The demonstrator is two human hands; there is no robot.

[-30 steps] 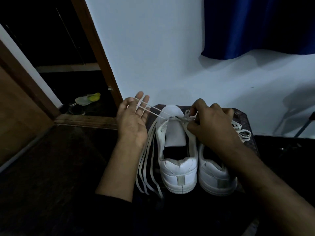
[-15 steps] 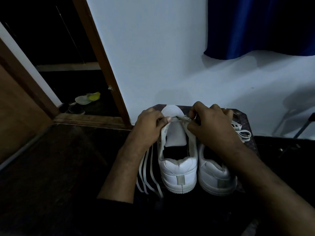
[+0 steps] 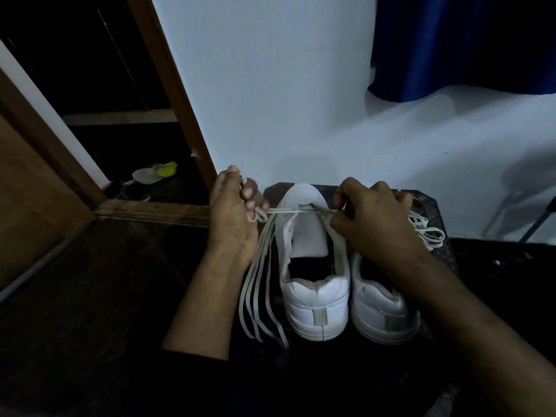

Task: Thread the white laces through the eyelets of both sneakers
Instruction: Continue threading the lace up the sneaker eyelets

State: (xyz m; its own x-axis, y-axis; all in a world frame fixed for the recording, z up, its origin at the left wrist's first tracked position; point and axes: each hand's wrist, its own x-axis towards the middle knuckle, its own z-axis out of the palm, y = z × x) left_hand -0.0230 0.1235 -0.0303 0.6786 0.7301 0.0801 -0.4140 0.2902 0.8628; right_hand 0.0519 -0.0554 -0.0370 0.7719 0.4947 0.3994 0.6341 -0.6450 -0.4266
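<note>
Lacing underway, far eyelets of left sneaker [image 3: 313,260]: left hand [image 3: 233,218] fingers pinch taut white lace [image 3: 288,210]; right hand [image 3: 373,218] fingers grip other end. Next: draw slack through, cross over.

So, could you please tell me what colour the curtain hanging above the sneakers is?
The curtain is dark blue, seen in the head view, the only one.
</note>
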